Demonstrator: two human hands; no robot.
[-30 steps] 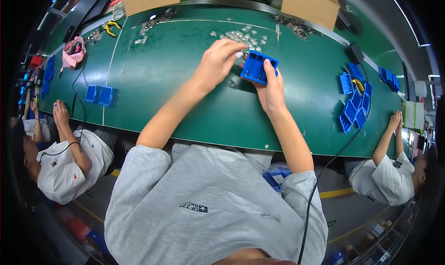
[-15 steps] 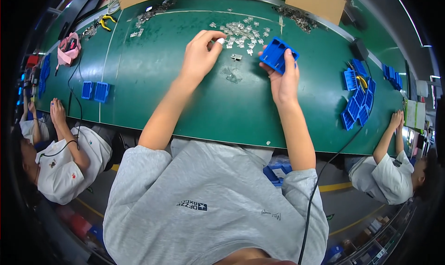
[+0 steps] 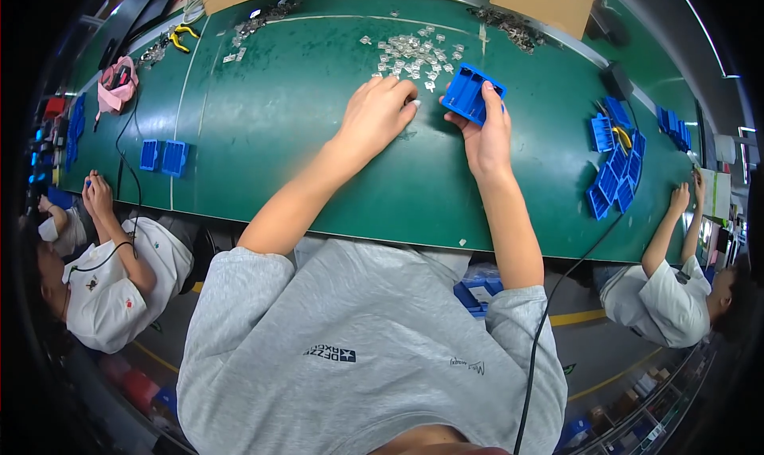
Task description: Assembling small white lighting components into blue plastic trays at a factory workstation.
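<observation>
Fingers of right hand [image 3: 487, 137] grip one blue tray [image 3: 473, 94]

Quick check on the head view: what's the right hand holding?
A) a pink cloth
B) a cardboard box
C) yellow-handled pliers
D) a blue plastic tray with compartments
D: the right hand grips a blue plastic tray, tilted up off the green table, while the left hand reaches into the pile of small metal parts.

Left hand [image 3: 380, 114] hides what its fingertips [image 3: 407, 105] pinch.
</observation>
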